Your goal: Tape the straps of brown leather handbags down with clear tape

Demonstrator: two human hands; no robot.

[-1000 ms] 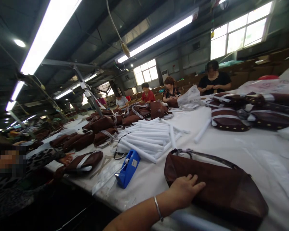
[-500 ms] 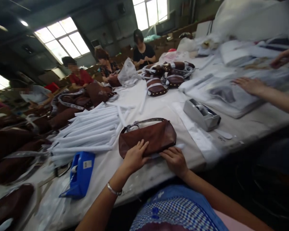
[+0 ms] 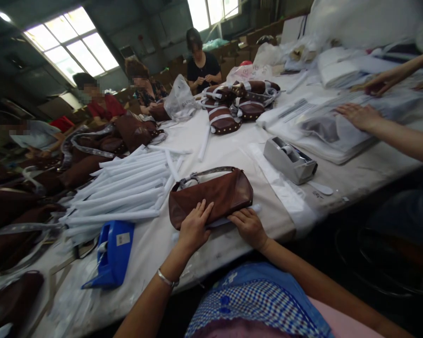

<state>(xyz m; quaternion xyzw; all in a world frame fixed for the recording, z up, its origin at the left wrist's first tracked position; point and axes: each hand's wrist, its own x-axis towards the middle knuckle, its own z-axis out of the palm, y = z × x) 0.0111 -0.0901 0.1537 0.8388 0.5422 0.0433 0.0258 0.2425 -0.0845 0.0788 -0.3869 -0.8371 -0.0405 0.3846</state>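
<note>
A brown handbag (image 3: pixel 211 195) lies on its side in front of me, its strap along the far edge and wrapped in part in clear film. My left hand (image 3: pixel 195 226) rests on the bag's near side with fingers stretched out over the leather. At the bag's lower right edge, my right hand (image 3: pixel 248 227) is closed, its fingers bent over a white roll (image 3: pixel 256 207) that pokes out from under the bag. Most of that roll is hidden by the bag and my hands.
White rolls (image 3: pixel 123 188) lie in a pile on the left, beside a blue tape dispenser (image 3: pixel 115 253). A grey tape dispenser (image 3: pixel 289 160) stands right. Wrapped brown bags (image 3: pixel 223 119) sit farther back. A co-worker's hands (image 3: pixel 361 117) touch plastic bags at right; several people sit beyond.
The view has shifted slightly, so everything sits a little farther left and higher. My hands keep almost the same places on the bag. At right, a co-worker's far hand has moved in over the plastic.
</note>
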